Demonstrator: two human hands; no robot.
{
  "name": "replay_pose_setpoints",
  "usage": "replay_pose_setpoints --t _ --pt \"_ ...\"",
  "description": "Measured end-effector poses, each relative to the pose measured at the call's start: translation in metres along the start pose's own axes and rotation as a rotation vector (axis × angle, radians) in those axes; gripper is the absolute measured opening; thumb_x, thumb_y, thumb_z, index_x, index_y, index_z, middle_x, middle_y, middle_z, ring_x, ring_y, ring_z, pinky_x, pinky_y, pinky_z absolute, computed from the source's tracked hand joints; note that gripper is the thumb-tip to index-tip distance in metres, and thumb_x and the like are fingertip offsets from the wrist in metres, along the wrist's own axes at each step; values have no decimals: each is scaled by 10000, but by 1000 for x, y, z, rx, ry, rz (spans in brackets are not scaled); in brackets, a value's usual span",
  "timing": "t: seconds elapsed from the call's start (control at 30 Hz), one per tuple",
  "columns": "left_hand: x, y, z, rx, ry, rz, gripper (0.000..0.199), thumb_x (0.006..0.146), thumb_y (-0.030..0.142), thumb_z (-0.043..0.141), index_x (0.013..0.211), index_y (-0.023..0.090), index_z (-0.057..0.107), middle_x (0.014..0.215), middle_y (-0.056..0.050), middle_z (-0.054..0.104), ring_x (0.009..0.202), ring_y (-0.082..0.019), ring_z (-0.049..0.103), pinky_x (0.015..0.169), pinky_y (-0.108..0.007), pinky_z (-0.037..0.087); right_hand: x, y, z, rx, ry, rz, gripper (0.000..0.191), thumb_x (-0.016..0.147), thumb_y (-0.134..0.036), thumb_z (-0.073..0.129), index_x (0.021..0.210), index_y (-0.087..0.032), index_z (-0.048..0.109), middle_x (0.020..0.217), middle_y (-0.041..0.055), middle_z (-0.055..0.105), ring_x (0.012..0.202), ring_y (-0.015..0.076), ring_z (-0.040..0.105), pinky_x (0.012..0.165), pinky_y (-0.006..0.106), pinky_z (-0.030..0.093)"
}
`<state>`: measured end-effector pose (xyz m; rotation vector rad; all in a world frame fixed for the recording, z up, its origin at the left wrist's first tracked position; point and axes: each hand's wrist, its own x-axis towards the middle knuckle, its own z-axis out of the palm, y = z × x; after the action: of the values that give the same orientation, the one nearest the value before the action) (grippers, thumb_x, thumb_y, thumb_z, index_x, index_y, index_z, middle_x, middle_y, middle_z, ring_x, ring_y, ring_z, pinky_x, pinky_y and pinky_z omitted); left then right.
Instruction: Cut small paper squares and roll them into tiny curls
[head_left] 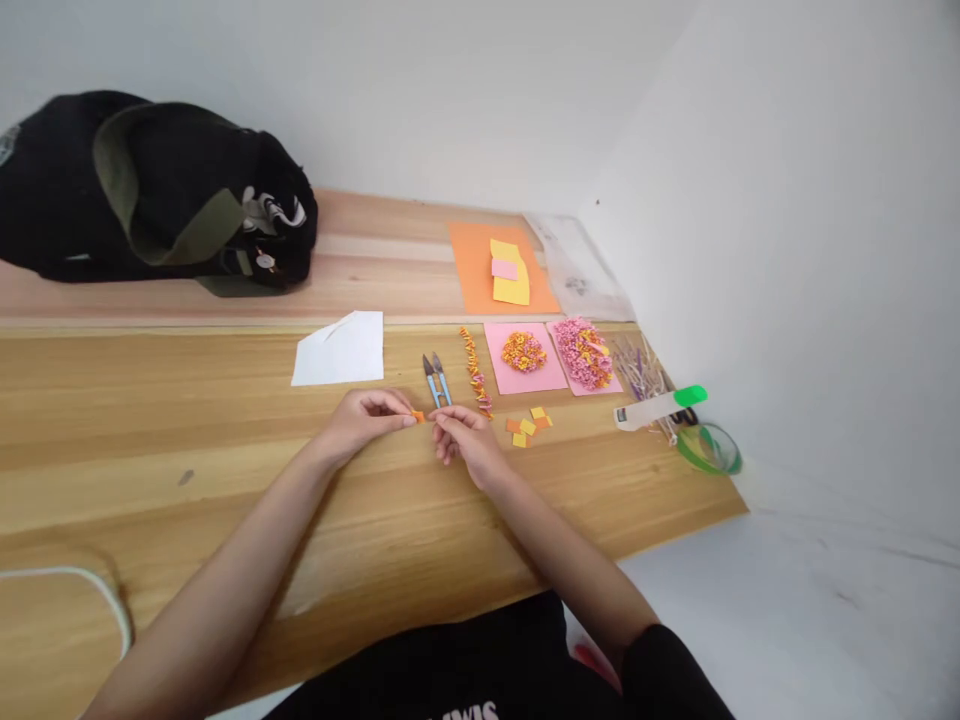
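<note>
Between the thumb and fingers of my left hand [373, 420] is a small orange paper piece [418, 416]. My right hand [469, 440] is close beside it, thumb and forefinger pinched together; whatever is between them is too small to make out. Just beyond the fingertips lie blue-handled thread snips [436, 382], blades pointing away from me. Right of the snips runs a line of little orange and pink twisted pieces [474, 368]. Several small yellow and orange paper squares [528, 427] lie scattered to the right of my right hand.
Two pink sheets [502, 378] carry piles of tiny pink and orange pieces [583, 352]. Behind are an orange sheet [471, 270] and a clear plastic bag [581, 265]. White paper [345, 350], a black bag [202, 190], dried stems [645, 375], green tape [709, 448] and a cable [82, 573] also lie around.
</note>
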<state>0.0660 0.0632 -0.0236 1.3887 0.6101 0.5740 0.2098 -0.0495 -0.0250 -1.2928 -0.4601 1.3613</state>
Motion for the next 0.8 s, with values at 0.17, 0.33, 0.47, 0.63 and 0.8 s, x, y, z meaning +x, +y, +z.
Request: replay_pose_setpoints --t 0.17,0.33,0.47,0.63,0.8 --pt "0 -6 -11 -147 -42 -3 303 515 376 901 539 162 688 683 -35 675 621 -124 606 623 -263 493 -1 -4 -1 3 22 12 281 639 -397 737 769 -162 655 553 -52 585 397 61 511 357 168 335" --pt "2 -5 -12 -220 -121 -45 278 522 343 906 545 160 697 692 -34 669 636 -121 611 621 -253 485 -4 -5 2 -21 59 9 254 618 -386 741 731 -168 676 549 -42 596 392 59 503 350 168 314" --pt "2 -5 -11 -211 -169 -41 256 538 330 898 567 160 708 700 -37 673 645 -126 613 637 -259 490 -7 -3 6 -16 121 -28 251 613 -400 740 708 -175 687 540 -31 594 396 64 489 364 183 325" --pt "3 -4 -11 -193 -186 -24 255 538 336 890 572 160 709 705 -43 679 647 -131 610 630 -265 485 -12 4 10 -79 135 -126 226 653 -398 730 741 -193 688 564 -21 595 423 79 477 398 211 347" --pt "2 -4 -11 -166 -196 -30 263 533 338 891 569 159 701 711 -34 666 632 -120 598 621 -260 478 -16 11 13 -168 110 -238 240 706 -431 706 794 -209 683 589 -18 583 460 92 471 442 238 387"
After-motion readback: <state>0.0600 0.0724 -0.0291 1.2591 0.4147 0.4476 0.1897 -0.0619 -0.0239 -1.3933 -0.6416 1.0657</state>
